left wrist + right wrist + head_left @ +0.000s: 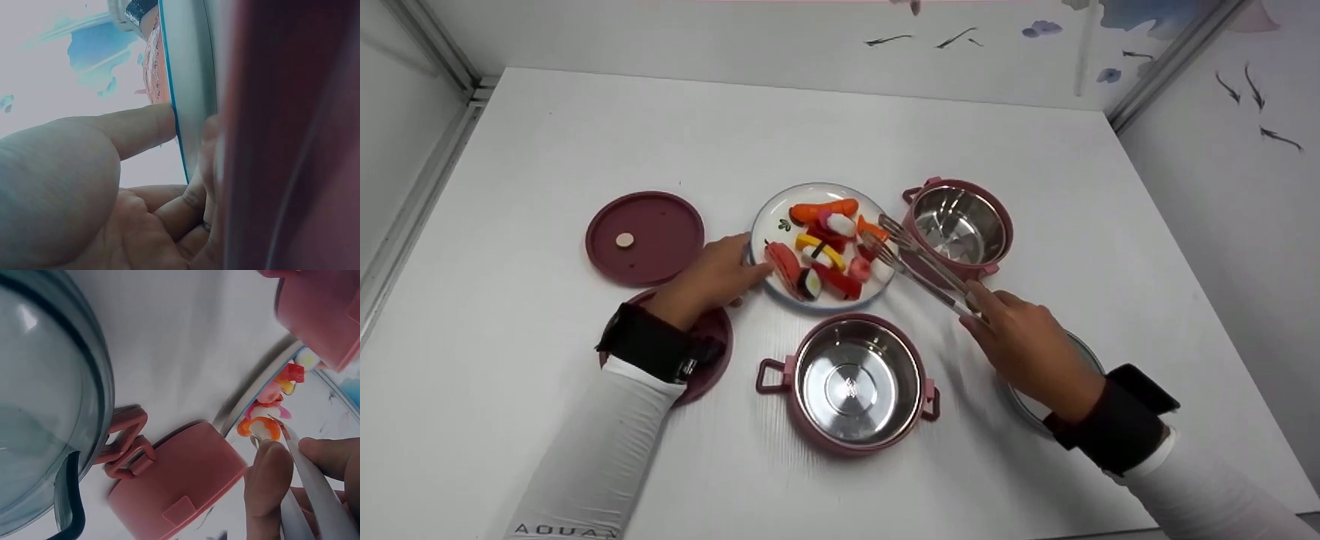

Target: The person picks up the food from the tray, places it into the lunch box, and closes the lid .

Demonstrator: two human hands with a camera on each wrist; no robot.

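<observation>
In the head view, a white plate (810,193) carries several toy food pieces: an orange carrot-like piece (810,213), a yellow-topped sushi (821,253), a dark-rimmed roll (810,283) and red pieces. My left hand (720,274) grips the plate's left rim. The left wrist view shows its thumb (146,129) on the rim and curled fingers beneath. My right hand (1031,345) holds metal tongs (941,268), their tips spread over the plate's right side. In the right wrist view, the tips are near an orange and white piece (264,428); contact cannot be told.
A pink pot (855,448) with a steel inside stands in front of the plate, another pot (1006,225) right of it. Two dark red lids lie left, one (660,214) with a pale knob, one (712,375) under my left wrist. A clear vessel (101,377) stands below my right forearm.
</observation>
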